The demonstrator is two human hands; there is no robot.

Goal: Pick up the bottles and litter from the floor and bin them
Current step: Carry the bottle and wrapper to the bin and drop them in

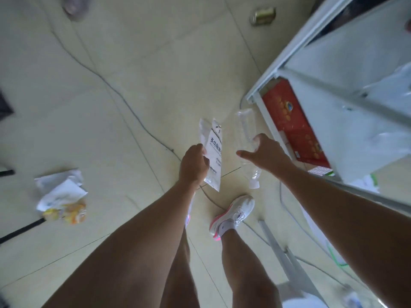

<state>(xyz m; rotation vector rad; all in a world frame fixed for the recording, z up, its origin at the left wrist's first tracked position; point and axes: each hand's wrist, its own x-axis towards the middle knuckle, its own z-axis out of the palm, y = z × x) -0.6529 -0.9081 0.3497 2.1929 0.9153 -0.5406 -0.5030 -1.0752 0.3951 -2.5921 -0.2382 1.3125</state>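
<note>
Two bare forearms reach forward and down from the bottom of the view, above a person's bare legs and a white trainer (pixel 235 215) with a pink sole standing on a pale tiled floor (pixel 133 63). At the end of the left arm, the left hand (pixel 194 166) is closed around the edge of a flat white packet (pixel 213 152) printed with dark characters, its fingers curled onto the packet's left side so that the packet hangs upright above the floor. Just to the right, the right hand (pixel 264 153) grips a clear plastic bottle (pixel 246 147) around its middle, thumb stretched out to the left and fingers wrapped over the far side; the bottle is tilted with its white cap pointing down toward the trainer and its base pointing away. On the floor well to the left lies a heap of crumpled white paper (pixel 60 190) touching a yellow and orange wrapper (pixel 69 213). A thin dark cable (pixel 124 101) snakes across the tiles. Farther off, near the top, a blurred clear bottle (pixel 74 7) and a small gold-coloured carton (pixel 263 15) lie on the floor. At the right stands a pale metal shelf unit (pixel 333 70), with a red printed box (pixel 291 125) on its lowest level, just beside the right hand.
</note>
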